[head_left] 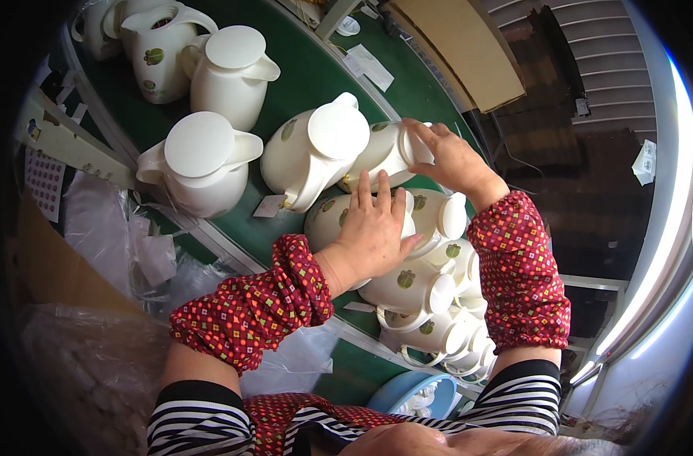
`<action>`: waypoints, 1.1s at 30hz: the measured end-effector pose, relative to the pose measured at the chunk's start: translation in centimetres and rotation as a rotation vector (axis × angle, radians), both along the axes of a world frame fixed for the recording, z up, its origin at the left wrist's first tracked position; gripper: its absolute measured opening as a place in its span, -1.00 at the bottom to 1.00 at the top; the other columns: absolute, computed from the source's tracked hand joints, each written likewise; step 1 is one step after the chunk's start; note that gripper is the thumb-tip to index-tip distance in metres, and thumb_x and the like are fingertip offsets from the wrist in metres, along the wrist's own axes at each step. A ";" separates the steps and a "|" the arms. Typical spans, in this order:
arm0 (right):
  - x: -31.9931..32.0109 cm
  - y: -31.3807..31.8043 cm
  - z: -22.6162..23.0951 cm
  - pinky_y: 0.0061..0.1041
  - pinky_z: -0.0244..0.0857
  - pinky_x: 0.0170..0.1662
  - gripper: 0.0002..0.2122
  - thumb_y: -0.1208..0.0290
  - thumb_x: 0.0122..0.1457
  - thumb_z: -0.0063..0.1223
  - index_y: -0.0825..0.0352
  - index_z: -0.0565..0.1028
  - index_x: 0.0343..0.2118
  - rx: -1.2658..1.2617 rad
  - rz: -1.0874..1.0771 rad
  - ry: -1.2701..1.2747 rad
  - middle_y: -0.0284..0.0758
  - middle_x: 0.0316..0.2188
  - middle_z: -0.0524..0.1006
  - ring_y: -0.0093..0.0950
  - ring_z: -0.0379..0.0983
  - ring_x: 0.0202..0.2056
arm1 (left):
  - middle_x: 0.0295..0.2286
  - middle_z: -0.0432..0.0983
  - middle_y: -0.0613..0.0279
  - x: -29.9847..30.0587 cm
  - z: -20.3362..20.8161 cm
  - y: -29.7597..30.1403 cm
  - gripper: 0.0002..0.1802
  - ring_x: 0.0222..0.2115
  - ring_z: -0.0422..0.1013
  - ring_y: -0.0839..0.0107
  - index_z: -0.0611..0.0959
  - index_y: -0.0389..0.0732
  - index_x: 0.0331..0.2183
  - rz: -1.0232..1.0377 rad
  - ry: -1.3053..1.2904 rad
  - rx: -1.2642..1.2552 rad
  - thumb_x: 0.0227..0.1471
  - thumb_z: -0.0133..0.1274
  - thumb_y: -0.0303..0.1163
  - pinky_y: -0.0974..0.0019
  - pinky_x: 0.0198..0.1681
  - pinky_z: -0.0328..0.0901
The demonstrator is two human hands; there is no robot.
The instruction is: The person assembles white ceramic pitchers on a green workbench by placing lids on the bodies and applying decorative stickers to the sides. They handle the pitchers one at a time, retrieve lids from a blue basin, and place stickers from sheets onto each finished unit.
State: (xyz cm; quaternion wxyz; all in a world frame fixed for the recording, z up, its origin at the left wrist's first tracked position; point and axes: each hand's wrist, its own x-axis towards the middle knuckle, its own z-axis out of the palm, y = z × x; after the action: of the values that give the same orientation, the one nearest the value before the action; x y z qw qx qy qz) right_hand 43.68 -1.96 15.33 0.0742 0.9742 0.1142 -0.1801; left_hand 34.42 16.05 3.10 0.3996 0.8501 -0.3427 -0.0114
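Observation:
My left hand (371, 237) lies with its fingers stretched out over the top of a white jug (323, 222), hiding most of its lid. My right hand (454, 161) curls its thumb and fingers around the lid end of another white jug (380, 152), which leans over farther back. Beside that one stands a white lidded jug (291, 148) with its handle toward me. Close to my left hand, a jug with a green plant print (430, 216) is tilted, its lid facing right.
More white jugs (407, 287) crowd the green belt (285, 45) at the right front. Lidded jugs (202, 163) stand at the left, one open jug (162, 53) behind them. A blue basin (392, 391) with small white parts sits near me. Clear plastic bags (95, 342) lie left.

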 end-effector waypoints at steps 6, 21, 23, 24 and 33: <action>0.1 1.8 -4.0 -0.18 0.55 -0.34 -0.26 -0.25 0.39 -0.21 0.60 0.45 -0.11 -0.260 -0.253 -0.258 -0.02 -0.53 0.64 -0.10 0.67 -0.43 | 0.24 0.10 -0.61 -0.1 0.2 -0.2 -0.12 0.28 -0.02 -0.62 0.38 -0.48 0.23 -0.013 0.037 -0.026 0.20 0.12 0.09 -0.32 0.35 0.03; -0.2 -1.4 -0.5 -0.16 0.44 0.14 -0.17 0.33 0.09 0.43 0.01 0.21 0.42 0.146 0.055 -0.008 0.03 0.14 0.44 0.00 0.53 0.05 | 0.13 0.28 -0.53 3.4 -2.1 -0.7 -0.06 0.20 0.25 -0.31 0.24 -0.65 0.24 0.103 0.290 -0.480 0.27 0.06 0.07 -0.05 0.32 0.14; -0.4 -0.5 -0.1 -0.16 0.44 0.12 -0.25 0.26 0.20 0.33 0.07 0.19 0.42 0.080 -0.003 0.034 0.11 0.11 0.44 -0.02 0.53 0.05 | 0.13 0.29 -0.51 3.4 -2.1 -0.5 -0.02 0.17 0.27 -0.30 0.18 -0.67 0.26 0.067 0.324 -0.378 0.27 0.05 0.08 -0.05 0.31 0.15; -0.5 -0.4 -0.4 -0.17 0.47 0.06 -0.30 0.21 0.24 0.26 0.15 0.20 0.41 0.011 0.001 0.004 0.15 0.06 0.47 -0.02 0.55 0.01 | 0.13 0.29 -0.50 3.5 -1.9 -0.3 0.00 0.16 0.28 -0.30 0.16 -0.68 0.27 0.046 0.341 -0.328 0.27 0.05 0.08 -0.04 0.31 0.16; 0.2 3.4 -4.5 -0.30 0.56 -0.25 -0.38 -0.10 0.43 -0.30 0.55 0.44 -0.06 -0.365 -0.356 -0.183 -0.04 -0.39 0.68 -0.12 0.70 -0.28 | 0.14 0.24 -0.48 2.4 -1.2 -1.5 0.06 0.18 0.23 -0.32 0.15 -0.66 0.28 0.129 0.331 -0.240 0.24 0.03 0.15 -0.09 0.29 0.17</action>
State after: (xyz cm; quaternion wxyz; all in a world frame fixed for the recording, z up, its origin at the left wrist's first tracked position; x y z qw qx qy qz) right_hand 43.92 1.48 10.82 0.2259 0.9616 -0.1003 -0.1194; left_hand 36.83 14.55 1.85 0.5488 0.8032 -0.2160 -0.0842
